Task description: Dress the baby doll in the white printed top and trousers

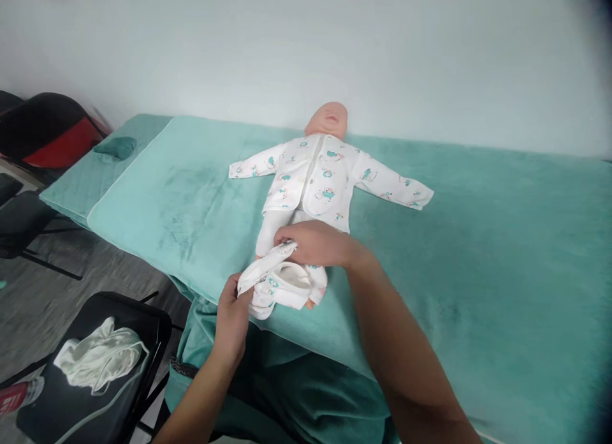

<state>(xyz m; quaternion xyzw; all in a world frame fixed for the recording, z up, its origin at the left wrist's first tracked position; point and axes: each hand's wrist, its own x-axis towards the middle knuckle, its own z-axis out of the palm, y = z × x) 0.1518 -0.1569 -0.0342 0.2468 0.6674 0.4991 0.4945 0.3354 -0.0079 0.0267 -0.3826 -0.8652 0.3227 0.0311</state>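
Observation:
A baby doll (329,122) lies on its back on a teal blanket (478,240), dressed in a white printed top (318,176) with sleeves spread out. White printed baby trousers (282,288) are bunched at the doll's feet. My left hand (233,316) is closed on the near edge of the trousers' waistband. My right hand (315,243) pinches the far edge of the waistband over the doll's legs.
A black chair (100,380) at lower left carries a crumpled white cloth (100,358). A small teal bundle (115,147) lies on the bed's far left corner. Black and red chairs (45,131) stand at the left by the wall.

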